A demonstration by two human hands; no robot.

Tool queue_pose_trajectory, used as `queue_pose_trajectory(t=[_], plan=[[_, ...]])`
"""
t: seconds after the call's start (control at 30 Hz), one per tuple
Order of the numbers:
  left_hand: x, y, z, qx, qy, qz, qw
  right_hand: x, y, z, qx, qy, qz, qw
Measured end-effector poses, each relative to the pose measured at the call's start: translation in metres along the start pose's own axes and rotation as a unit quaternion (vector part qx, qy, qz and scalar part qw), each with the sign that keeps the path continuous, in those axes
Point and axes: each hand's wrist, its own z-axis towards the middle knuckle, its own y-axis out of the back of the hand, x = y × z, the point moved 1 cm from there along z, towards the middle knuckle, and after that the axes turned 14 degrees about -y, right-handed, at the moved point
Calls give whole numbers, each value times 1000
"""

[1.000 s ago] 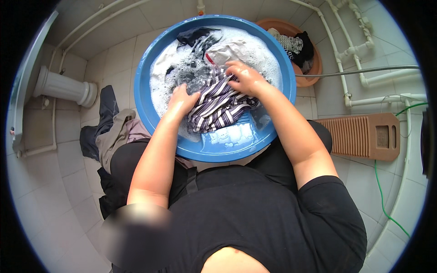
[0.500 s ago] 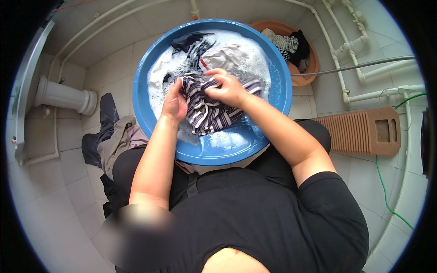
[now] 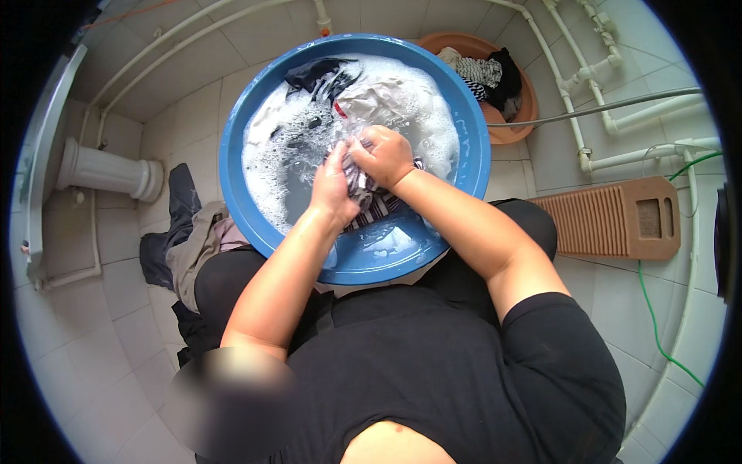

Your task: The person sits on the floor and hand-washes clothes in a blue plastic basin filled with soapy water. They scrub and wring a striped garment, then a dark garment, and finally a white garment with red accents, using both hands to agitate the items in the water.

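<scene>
A round blue basin (image 3: 236,185) in front of me holds sudsy water and wet clothes. Over its near half, my left hand (image 3: 337,188) and my right hand (image 3: 382,157) are close together, both closed on a bunched black-and-white striped garment (image 3: 369,207). Much of that cloth is hidden by my hands, and its lower part rests against the basin's near slope. Beyond my hands a whitish garment (image 3: 375,99) with a small red strip floats in the foam. A dark garment (image 3: 311,73) lies partly sunk at the far left of the basin.
An orange basin (image 3: 528,127) with striped and black clothes stands at the far right. Right of my knee lies a brown washboard (image 3: 595,220). Grey and dark clothes (image 3: 185,240) are heaped on the tiles at left, near a white pedestal (image 3: 112,170). White pipes (image 3: 568,100) run along the walls.
The striped garment was spread between my hands and is now gathered into a bunch. My left hand has moved right, next to my right hand, whose fingers have closed.
</scene>
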Motion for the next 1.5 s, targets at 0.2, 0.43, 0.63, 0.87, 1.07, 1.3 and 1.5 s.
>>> queue_pose_trajectory(t=[0.2, 0.43, 0.63, 0.87, 1.07, 1.3, 1.5], plan=[[-4, 56, 36, 40, -99, 250, 962, 48, -6, -44, 72, 164, 77, 981], [-27, -5, 6, 42, -43, 42, 997, -12, -1, 14, 37, -145, -146, 978], [-62, 25, 25, -38, -280, 298, 912, -32, 29, 45, 134, -149, -433, 879], [-32, 40, 9, 111, -46, 823, 555, -22, 18, 33, 283, -63, -323, 901], [-43, 36, 3, 156, -147, 784, 582, -46, 24, 49, 381, -165, -463, 783], [-27, 28, -1, 244, -185, 665, 681, -44, 15, 30, 284, 102, -186, 935], [-52, 38, 18, 167, 5, 707, 687, -58, 13, 37, 338, -201, -429, 813]])
